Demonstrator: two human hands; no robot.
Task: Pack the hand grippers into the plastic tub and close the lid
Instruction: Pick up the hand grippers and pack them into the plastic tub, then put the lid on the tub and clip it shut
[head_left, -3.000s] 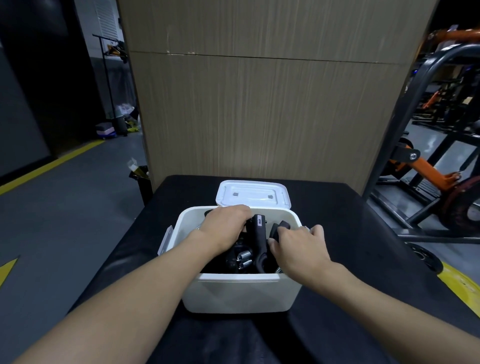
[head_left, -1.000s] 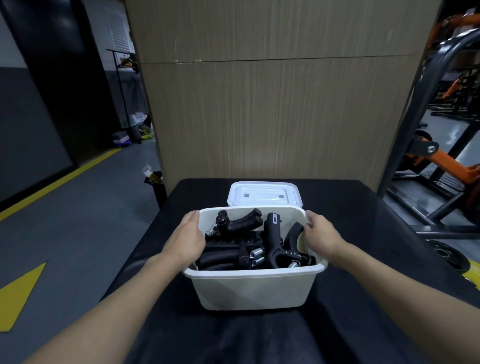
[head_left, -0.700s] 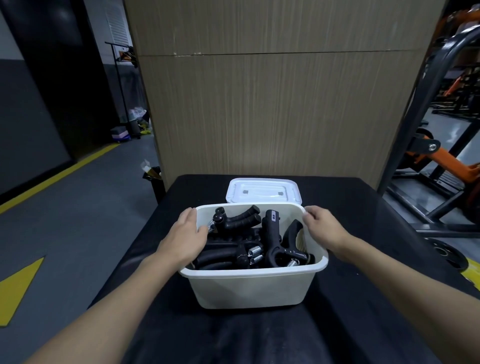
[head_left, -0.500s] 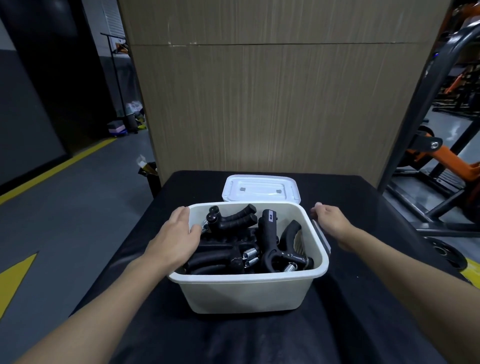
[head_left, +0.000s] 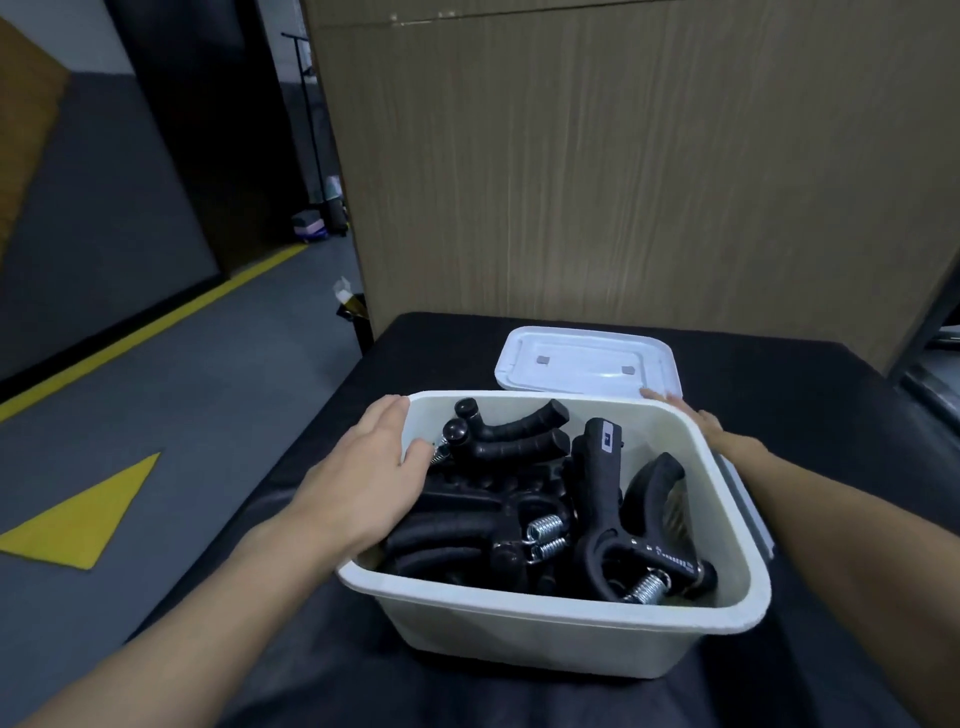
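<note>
The white plastic tub (head_left: 545, 634) stands on the black table (head_left: 436, 343), full of several black hand grippers (head_left: 519, 499) with steel springs. One gripper (head_left: 602, 499) stands upright at the right side. My left hand (head_left: 358, 483) holds the tub's left wall, thumb inside and fingers along the outside of the rim. My right hand (head_left: 701, 423) reaches behind the tub's far right corner; its straight fingertips touch the near edge of the white lid (head_left: 582, 358), which lies flat behind the tub. The tub hides most of that hand.
A wood-grain panel wall (head_left: 623, 182) rises right behind the table. Grey floor with yellow markings (head_left: 83, 525) lies to the left, below the table edge. A grey latch (head_left: 750, 514) hangs on the tub's right side. A dark metal frame shows at the far right edge.
Both hands left the tub's inside and took its sides. The right hand then let go of the right rim and moved back to the lid. The view has tilted down and closer.
</note>
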